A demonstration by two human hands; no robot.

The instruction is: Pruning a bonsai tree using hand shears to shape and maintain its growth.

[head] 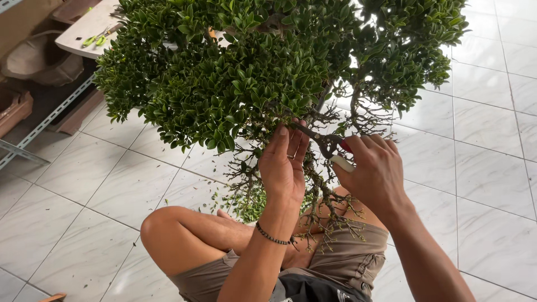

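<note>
A person sits cross-legged on a white tiled floor [481, 168], looking down at a small potted tree [246, 72] with dense green leaf pads, seen from above.

Left of the tree's crown, at the frame's upper edge, a pale table [84, 25] holds a green-handled tool [95, 39]. Below the crown and leftward, tiny clipped leaves [215, 198] lie scattered on the tiles, so some trimming appears done. Much of the foliage looks thick and even, while the lower branches right of the trunk are bare and twiggy; how much remains cannot be judged for certain.

Under the crown's lower edge, the left hand [284, 168] reaches up with fingers loosely curled, steadying thin twigs; a beaded bracelet circles its wrist. Just right of it, the right hand [372, 173] is closed around the handles of pruning shears [327, 145]. The shears' long axis runs roughly level, tilting slightly upward, with the blades pointing left toward the leaves above the left hand's fingertips. The blades look nearly closed among the twigs.
</note>
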